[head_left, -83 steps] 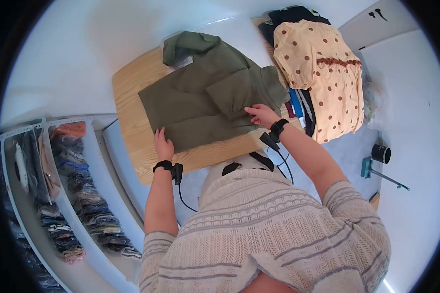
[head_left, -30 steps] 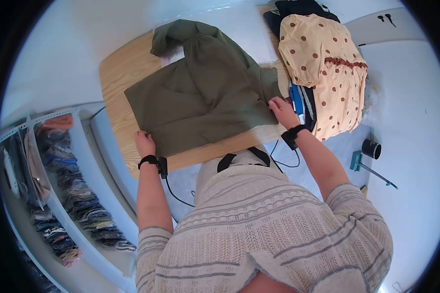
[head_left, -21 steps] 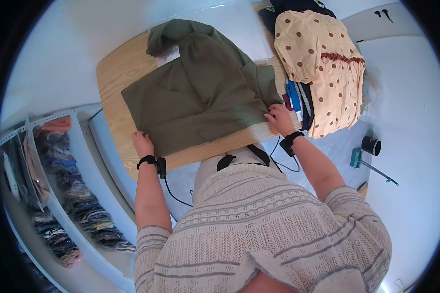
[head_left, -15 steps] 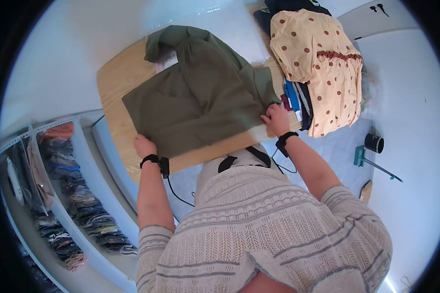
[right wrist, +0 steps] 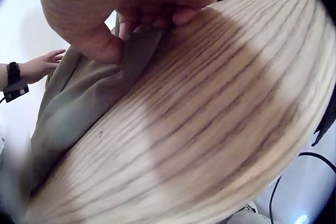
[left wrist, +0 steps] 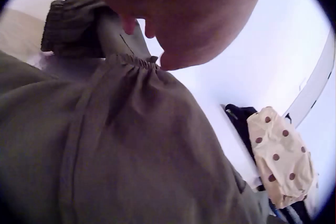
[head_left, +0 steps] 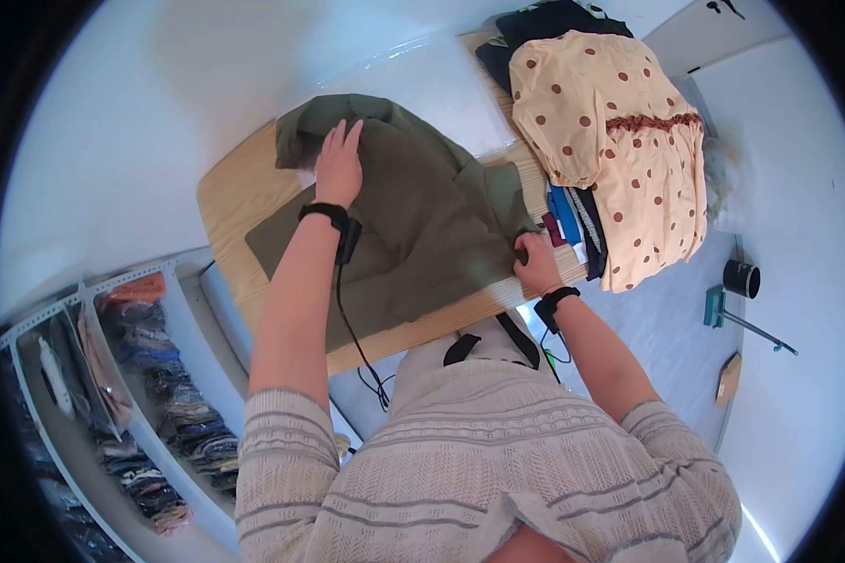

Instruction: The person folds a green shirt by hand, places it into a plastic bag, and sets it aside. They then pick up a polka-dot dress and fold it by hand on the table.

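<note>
An olive-green long-sleeved top (head_left: 422, 216) lies partly folded on the wooden table, its stand-up collar (head_left: 507, 192) toward the right. My left hand (head_left: 340, 167) reaches over the top's far left part with its fingers straight. In the left wrist view that hand (left wrist: 184, 19) is right above a gathered seam (left wrist: 134, 62) of the fabric, and an elastic cuff (left wrist: 52, 27) shows beyond it. My right hand (head_left: 537, 265) pinches the top's near right corner below the collar. The right wrist view shows thumb and fingers on this fabric corner (right wrist: 139, 48), close over the wood.
A cream dress with brown dots (head_left: 648, 188) lies on a pile of folded clothes at the right. Clear plastic (head_left: 422, 94) covers the table's far part. Shelves of bagged clothes (head_left: 188, 403) stand at left. Cables hang from both wrists near the wooden table's front edge (head_left: 347, 358).
My left hand has left the near left corner and moved forward over the sleeve. Earlier, my right hand went from the near sleeve to the collar corner, where it stays; that sleeve now lies farther away.
</note>
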{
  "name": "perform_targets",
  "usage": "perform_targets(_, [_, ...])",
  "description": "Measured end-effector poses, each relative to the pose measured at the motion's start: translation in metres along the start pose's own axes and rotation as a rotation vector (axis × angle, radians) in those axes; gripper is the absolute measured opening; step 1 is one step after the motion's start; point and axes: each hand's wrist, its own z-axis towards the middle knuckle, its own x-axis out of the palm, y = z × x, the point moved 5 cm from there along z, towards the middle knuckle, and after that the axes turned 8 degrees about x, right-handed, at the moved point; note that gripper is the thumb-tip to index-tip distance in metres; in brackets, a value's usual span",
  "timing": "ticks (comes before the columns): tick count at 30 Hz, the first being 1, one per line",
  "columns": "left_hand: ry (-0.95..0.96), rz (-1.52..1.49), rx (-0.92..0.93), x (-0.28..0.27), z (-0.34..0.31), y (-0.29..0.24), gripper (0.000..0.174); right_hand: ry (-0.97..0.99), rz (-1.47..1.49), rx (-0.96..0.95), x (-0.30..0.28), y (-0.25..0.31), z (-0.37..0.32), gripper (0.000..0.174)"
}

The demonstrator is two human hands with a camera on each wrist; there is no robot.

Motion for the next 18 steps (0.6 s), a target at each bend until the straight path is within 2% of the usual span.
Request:
perform_targets(2, [0.054,0.040,0.024,0.018,0.023,-0.003,0.054,-0.020,-0.001,-0.040,0.000,0.000,-0.001,0.031])
perform_targets(4, [0.201,0.213,0.029,0.043,0.037,0.007,0.055,-0.037,0.009,-0.003,0.000,-0.003,-0.002,0.031])
perform_targets(5, [0.205,0.282,0.029,0.049,0.040,0.011,0.044,-0.052,0.045,0.003,-0.001,-0.004,-0.004,0.031])
perform_targets(6, [0.213,0.273,0.035,0.052,0.043,0.012,0.044,-0.065,0.083,0.010,-0.002,-0.006,-0.007,0.031])
perform_targets(8, [0.246,0.398,0.015,0.049,0.045,0.013,0.032,-0.040,0.097,0.037,-0.003,-0.009,-0.007,0.031])
perform_targets(9, [0.157,0.395,0.059,0.042,0.044,0.011,0.021,-0.037,0.106,0.012,-0.003,-0.008,-0.006,0.031])
perform_targets(10, [0.163,0.394,0.067,0.035,0.045,0.012,0.021,-0.038,0.115,-0.017,-0.003,-0.008,-0.005,0.031])
perform_targets(12, [0.140,0.344,0.215,0.015,0.044,0.004,0.020,-0.041,0.109,-0.019,-0.005,-0.010,-0.004,0.030])
perform_targets(13, [0.042,0.275,0.297,-0.001,0.041,-0.004,0.024,-0.027,0.115,-0.009,-0.004,-0.011,-0.004,0.030])
perform_targets(14, [0.043,0.276,0.303,-0.015,0.036,-0.007,0.024,-0.013,0.121,-0.002,-0.004,-0.011,-0.005,0.029])
perform_targets(16, [0.181,0.099,0.331,-0.039,0.021,-0.010,0.027,-0.013,0.133,0.000,-0.004,-0.011,-0.005,0.030])
perform_targets(18, [0.146,0.034,0.357,-0.069,-0.005,-0.010,0.031,-0.020,0.120,-0.001,-0.003,-0.011,-0.006,0.031])
